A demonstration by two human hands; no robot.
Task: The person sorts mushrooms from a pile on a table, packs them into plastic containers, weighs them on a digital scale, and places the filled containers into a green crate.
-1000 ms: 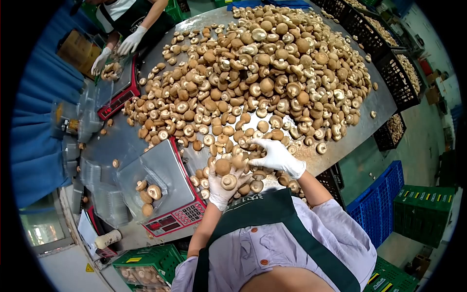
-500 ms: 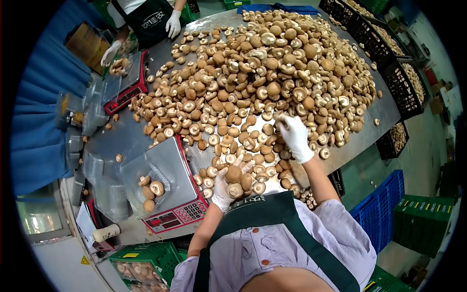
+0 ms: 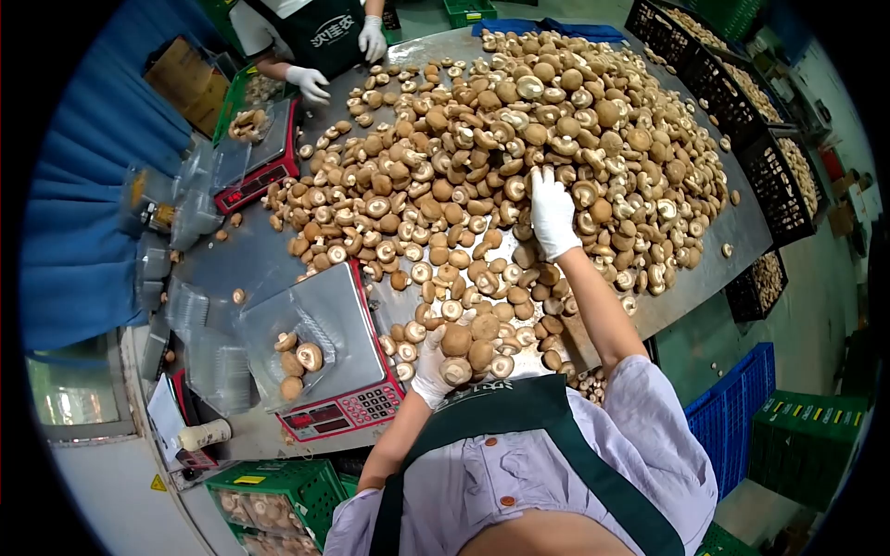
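My left hand (image 3: pixel 432 373), white-gloved, is closed around several brown shiitake mushrooms (image 3: pixel 455 341) close to my apron; most of its fingers are hidden beneath them. Farther forward, my right hand (image 3: pixel 556 221), also gloved, reaches to the front of the large mushroom pile (image 3: pixel 612 139). Its fingers are stretched out, with the tips against mushrooms there. Left of my left hand stands a red-framed scale (image 3: pixel 363 357). On it, a clear plastic tray (image 3: pixel 320 324) contains several mushrooms.
Across the metal table (image 3: pixel 209 278), a co-worker's gloved hand (image 3: pixel 308 83) is near a second scale (image 3: pixel 264 176). Stacked clear trays (image 3: pixel 215 371) stand at the left. Black crates of mushrooms (image 3: pixel 774 171) line the right side, with a blue crate (image 3: pixel 732 417) nearer me.
My right hand has moved farther forward into the pile, its fingers straightening. Another large mushroom now sits in the left-hand cluster. The co-worker's hand has moved away from the mushrooms on the far scale.
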